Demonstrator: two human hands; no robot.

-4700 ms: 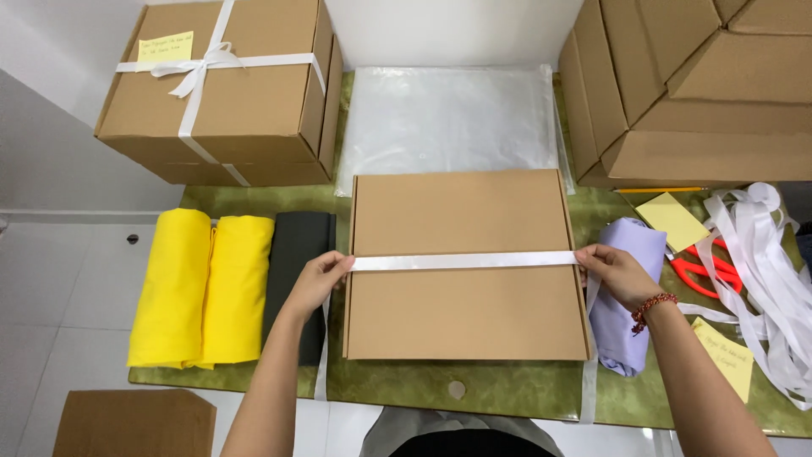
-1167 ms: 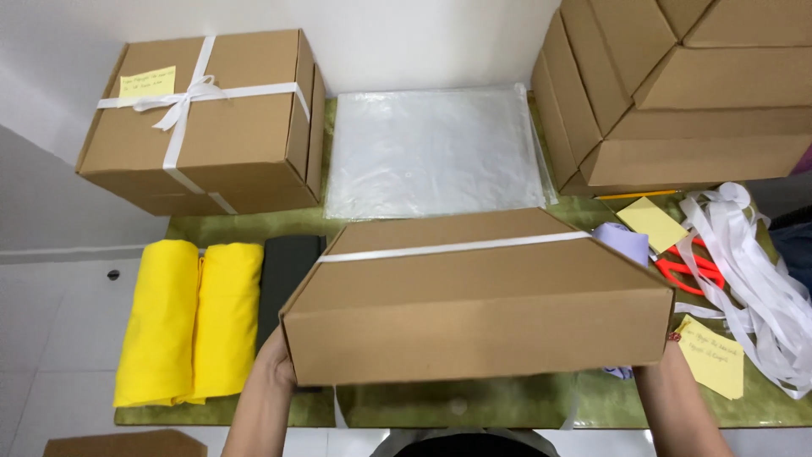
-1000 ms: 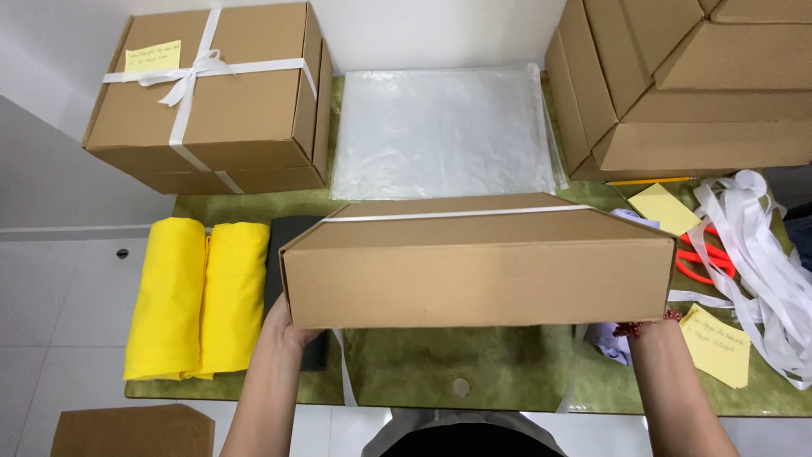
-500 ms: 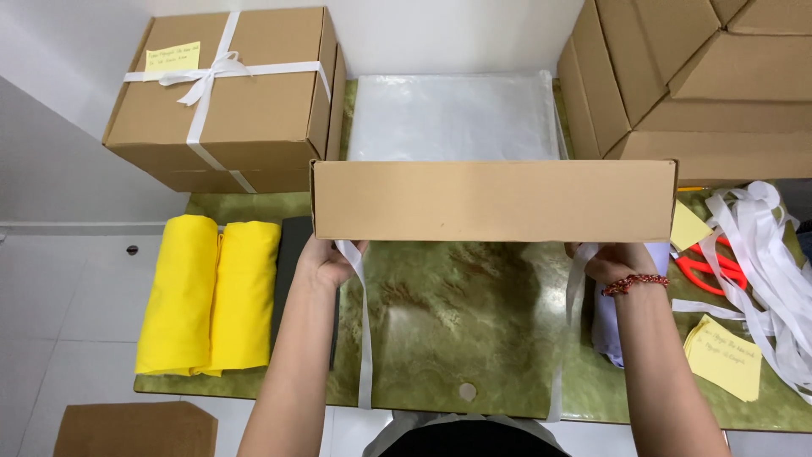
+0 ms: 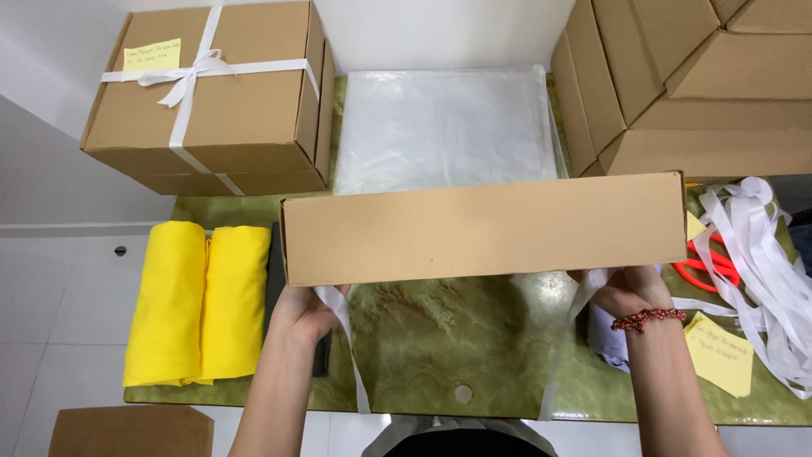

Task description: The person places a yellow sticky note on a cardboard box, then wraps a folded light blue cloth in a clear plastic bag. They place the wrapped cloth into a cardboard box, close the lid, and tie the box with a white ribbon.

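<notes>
Green table [image 5: 440, 338] carries it all; the flat brown cardboard box [image 5: 482, 227] is held up on edge above its middle, long side level; left hand [image 5: 304, 311] clamps the lower left corner, right hand [image 5: 626, 292] the lower right, each pinning a white ribbon [image 5: 348, 347] end hanging down; best to keep both tails taut and centred, box level; yellow cloth rolls [image 5: 199, 300] just left, red scissors [image 5: 706, 267] right.

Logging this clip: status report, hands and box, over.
Left hand and right hand both grip the cardboard box, lifted on edge. White ribbon hangs beneath. Nothing in the way.
</notes>
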